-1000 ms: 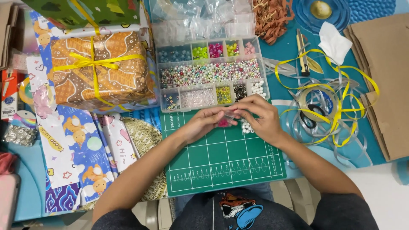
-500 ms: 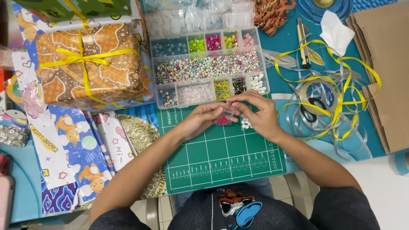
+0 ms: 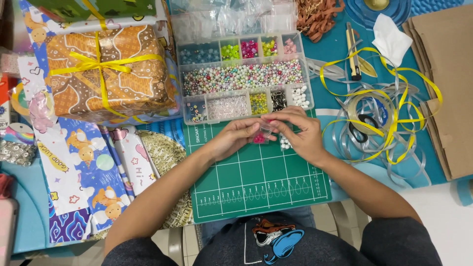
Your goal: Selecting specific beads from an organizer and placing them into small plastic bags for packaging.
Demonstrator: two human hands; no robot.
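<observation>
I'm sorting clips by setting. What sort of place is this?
Most likely a home craft and gift-wrapping table. A compartmented bead box sits behind a green cutting mat, a wrapped gift with yellow ribbon lies nearby, and both hands work over small beads.

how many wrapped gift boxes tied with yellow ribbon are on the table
2. The brown patterned gift box sits left of the bead organizer; the green gift box lies behind it, cut off by the top edge. Others may be out of frame.
</observation>
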